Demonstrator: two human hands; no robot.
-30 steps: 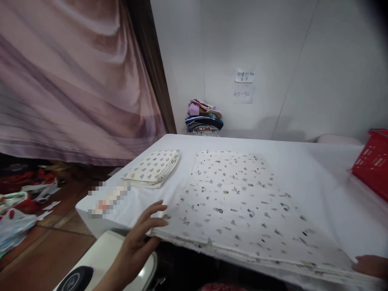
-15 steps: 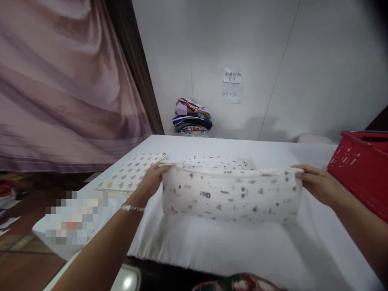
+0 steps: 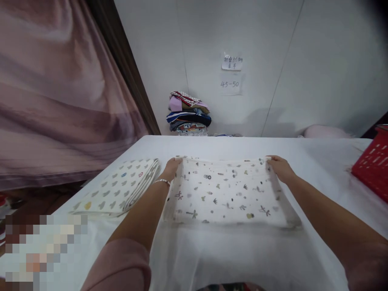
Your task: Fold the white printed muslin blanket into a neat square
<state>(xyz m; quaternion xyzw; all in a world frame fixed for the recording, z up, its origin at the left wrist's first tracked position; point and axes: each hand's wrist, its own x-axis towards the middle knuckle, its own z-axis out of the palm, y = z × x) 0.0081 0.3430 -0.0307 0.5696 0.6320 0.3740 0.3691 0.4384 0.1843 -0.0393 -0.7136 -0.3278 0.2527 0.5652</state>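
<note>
A white cloth with small grey and green prints lies in a rectangle on the white table, its far edge slightly raised. My left hand pinches its far left corner; a bracelet circles that wrist. At the far right corner, my right hand grips the same cloth between thumb and fingers. To the left of my left forearm lies a folded cream cloth with grey cloud-like prints, its layers showing along the right side.
The white table reaches to a grey wall, where a stack of folded fabrics stands behind the far edge. A red basket is at the right. Pink curtain hangs at the left. Two paper notes are on the wall.
Both hands have moved farther over the table, closer together, with the printed cloth. The cloth now lies flatter, showing a broader face. The view has shifted.
</note>
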